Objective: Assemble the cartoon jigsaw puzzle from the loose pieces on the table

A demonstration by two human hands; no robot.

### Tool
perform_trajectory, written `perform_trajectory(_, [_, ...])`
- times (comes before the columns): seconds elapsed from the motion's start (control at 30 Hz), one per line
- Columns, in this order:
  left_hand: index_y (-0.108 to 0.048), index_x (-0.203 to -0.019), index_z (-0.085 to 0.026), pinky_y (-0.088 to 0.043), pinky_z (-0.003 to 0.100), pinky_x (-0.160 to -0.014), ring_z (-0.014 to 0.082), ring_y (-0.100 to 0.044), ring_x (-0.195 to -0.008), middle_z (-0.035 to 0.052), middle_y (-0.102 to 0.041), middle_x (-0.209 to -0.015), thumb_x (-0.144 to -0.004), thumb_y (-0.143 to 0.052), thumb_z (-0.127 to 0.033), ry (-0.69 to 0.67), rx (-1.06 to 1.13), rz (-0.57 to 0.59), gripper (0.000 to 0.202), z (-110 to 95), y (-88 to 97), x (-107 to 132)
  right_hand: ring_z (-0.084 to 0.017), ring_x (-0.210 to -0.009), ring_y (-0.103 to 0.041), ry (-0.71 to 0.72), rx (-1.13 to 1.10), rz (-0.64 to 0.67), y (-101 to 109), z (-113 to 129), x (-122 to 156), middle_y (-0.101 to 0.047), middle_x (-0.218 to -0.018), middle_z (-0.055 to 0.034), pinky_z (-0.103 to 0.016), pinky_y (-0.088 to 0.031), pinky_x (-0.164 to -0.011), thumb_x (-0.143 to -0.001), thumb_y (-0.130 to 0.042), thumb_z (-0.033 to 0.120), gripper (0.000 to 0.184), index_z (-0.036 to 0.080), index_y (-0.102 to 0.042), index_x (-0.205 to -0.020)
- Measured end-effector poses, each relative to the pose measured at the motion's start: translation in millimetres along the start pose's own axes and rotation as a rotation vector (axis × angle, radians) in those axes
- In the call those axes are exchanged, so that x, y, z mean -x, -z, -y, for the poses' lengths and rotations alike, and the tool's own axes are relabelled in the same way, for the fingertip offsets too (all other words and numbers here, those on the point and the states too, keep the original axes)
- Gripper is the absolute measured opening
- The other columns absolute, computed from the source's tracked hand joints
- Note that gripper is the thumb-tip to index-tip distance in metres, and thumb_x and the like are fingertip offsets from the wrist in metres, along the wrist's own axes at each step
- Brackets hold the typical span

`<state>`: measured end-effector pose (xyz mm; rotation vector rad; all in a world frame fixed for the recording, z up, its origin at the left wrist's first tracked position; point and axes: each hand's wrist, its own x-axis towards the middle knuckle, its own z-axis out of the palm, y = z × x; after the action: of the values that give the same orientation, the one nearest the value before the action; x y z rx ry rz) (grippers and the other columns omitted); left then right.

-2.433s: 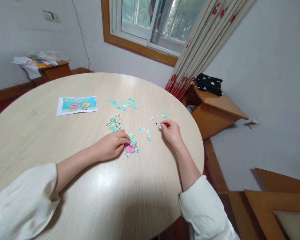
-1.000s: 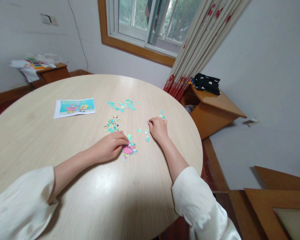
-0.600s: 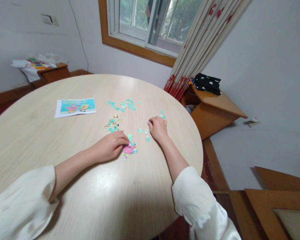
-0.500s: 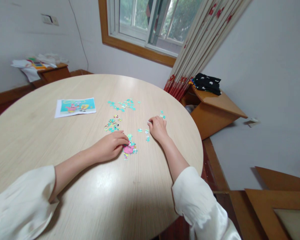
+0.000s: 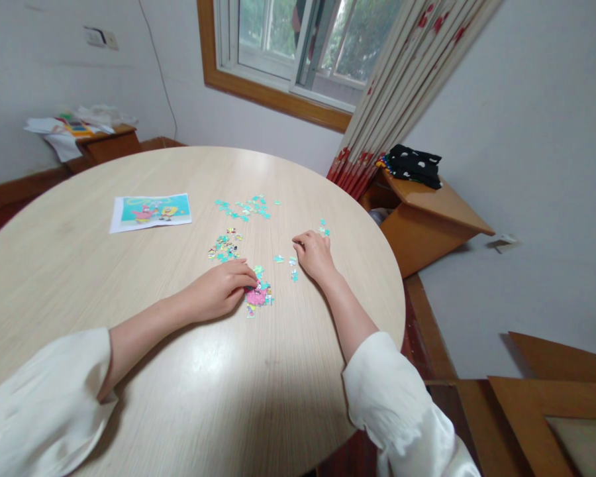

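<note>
My left hand [image 5: 226, 288] rests on the table with its fingers bent together. The fingertips lie on the left edge of a partly joined jigsaw puzzle [image 5: 257, 297], pink in the middle with turquoise around it, and the thumb is hidden. To the right, my right hand [image 5: 314, 255] is closed, thumb and forefinger pinched around a small jigsaw piece that the fingers almost wholly hide. Just left of it lie a few loose turquoise and white pieces [image 5: 279, 259]. Beyond its knuckles are more turquoise pieces [image 5: 324, 228].
A mixed pile of jigsaw pieces [image 5: 224, 248] lies beyond my left hand, and turquoise pieces [image 5: 246, 208] are spread farther back. A printed cartoon picture [image 5: 151, 212] lies at left on the round wooden table [image 5: 203, 397]. Brown cabinets [image 5: 432, 222] stand past its right edge.
The pale bit that showed at my right fingertips has turned out of sight as the fingers shifted slightly. My left hand and the joined puzzle have stayed put.
</note>
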<state>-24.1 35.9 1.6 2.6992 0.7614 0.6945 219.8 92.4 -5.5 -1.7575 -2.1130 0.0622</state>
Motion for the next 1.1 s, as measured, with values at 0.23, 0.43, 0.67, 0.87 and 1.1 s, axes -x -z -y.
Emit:
perform_trajectory(0.23, [-0.069,-0.092,-0.016,-0.043,0.045,-0.103,0.0170,-0.063,-0.092,0.0072,-0.070,-0.095,-0.082,-0.038,-0.006,0.017,0.018,0.017,0.034,-1,1.0,0,-0.024,-0.099,-0.056,0.004,-0.012,-0.041,-6,-4,-1,-0.066,-0.100,-0.0109,-0.039,-0.031,-0.087,-0.086,-0.047,0.014,0.021,0.017,-0.066,-0.094])
perform_trajectory(0.43, [-0.069,-0.093,-0.017,-0.041,0.046,-0.105,0.0165,-0.063,-0.092,0.0065,-0.070,-0.096,-0.082,-0.039,-0.007,0.026,0.032,0.024,0.035,-1,1.1,0,-0.025,-0.100,-0.056,-0.001,-0.058,-0.067,-9,-6,-1,-0.065,-0.101,-0.0116,-0.039,-0.031,-0.086,-0.084,-0.048,0.013,0.022,0.018,-0.063,-0.100])
perform_trajectory(0.67, [-0.069,-0.092,-0.016,-0.041,0.046,-0.105,0.0169,-0.064,-0.091,0.0074,-0.070,-0.095,-0.081,-0.038,-0.006,0.010,0.022,0.009,0.034,-1,1.1,0,-0.026,-0.100,-0.055,-0.027,-0.111,-0.104,1,-1,1,-0.065,-0.100,-0.0118,-0.040,-0.031,-0.088,-0.085,-0.049,0.014,0.020,0.017,-0.065,-0.096])
perform_trajectory(0.87, [-0.069,-0.092,-0.016,-0.040,0.046,-0.106,0.0163,-0.064,-0.092,0.0065,-0.070,-0.095,-0.082,-0.038,-0.006,0.008,-0.001,0.008,0.034,-1,-0.3,1,-0.020,-0.097,-0.057,0.147,-0.243,0.013,18,16,8,-0.066,-0.097,-0.0074,-0.036,-0.033,-0.088,-0.087,-0.050,0.016,0.019,0.019,-0.068,-0.091])
perform_trajectory(1.1, [-0.068,-0.093,-0.015,-0.041,0.046,-0.105,0.0164,-0.063,-0.092,0.0072,-0.069,-0.096,-0.082,-0.038,-0.006,-0.005,-0.013,-0.008,0.034,1,-0.9,1,-0.019,-0.094,-0.059,0.134,-0.273,-0.032,22,9,9,-0.068,-0.095,-0.0072,-0.037,-0.039,-0.088,-0.085,-0.046,0.007,0.026,0.018,-0.069,-0.091])
